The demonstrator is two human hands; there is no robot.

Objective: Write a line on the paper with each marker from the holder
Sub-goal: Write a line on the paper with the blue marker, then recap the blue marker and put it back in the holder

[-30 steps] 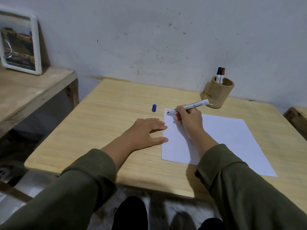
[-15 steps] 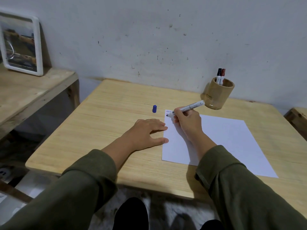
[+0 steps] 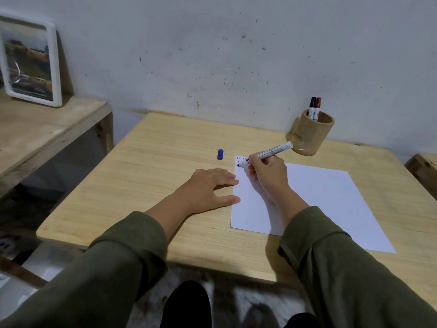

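Note:
A white sheet of paper (image 3: 314, 200) lies on the wooden table (image 3: 151, 176). My right hand (image 3: 267, 176) grips a white marker (image 3: 272, 153) with a blue tip, and the tip touches the paper's far left corner, beside short rows of small coloured strokes (image 3: 241, 159). My left hand (image 3: 208, 189) lies flat on the table with its fingers spread, the fingertips at the paper's left edge. The marker's blue cap (image 3: 220, 154) stands on the table just left of the paper. A bamboo holder (image 3: 312, 136) at the back right holds a black-capped marker (image 3: 312, 107) and a red-capped marker (image 3: 318, 107).
A lower wooden bench (image 3: 40, 133) stands to the left with a white-framed picture (image 3: 30, 65) leaning on the wall. Another wooden piece (image 3: 423, 169) shows at the right edge. The table stands close to a grey wall.
The marker tip has come down a little lower on the paper's corner, below the earlier strokes. My left hand has stayed where it was.

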